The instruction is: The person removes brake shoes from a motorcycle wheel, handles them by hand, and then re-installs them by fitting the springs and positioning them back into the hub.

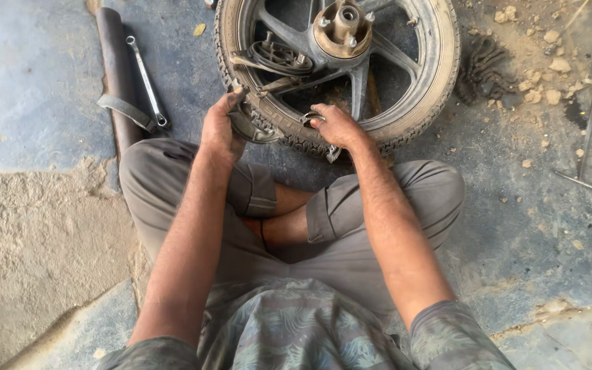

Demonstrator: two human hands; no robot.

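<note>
A wheel (337, 68) lies flat on the concrete floor (529, 226), touching the seated person's knees. A dark pipe (116, 75) lies left of it, a spanner (146, 81) beside the pipe. The left hand (219, 130) has its grip clenched on a metal part (251, 130) at the tyre's edge. The right hand (337, 125) grasps a small tool (332, 152) against the tyre.

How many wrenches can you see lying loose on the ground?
1: a wrench lies left of the wheel, beside the dark pipe. The right hand grips another tool; others may be hidden.
</note>
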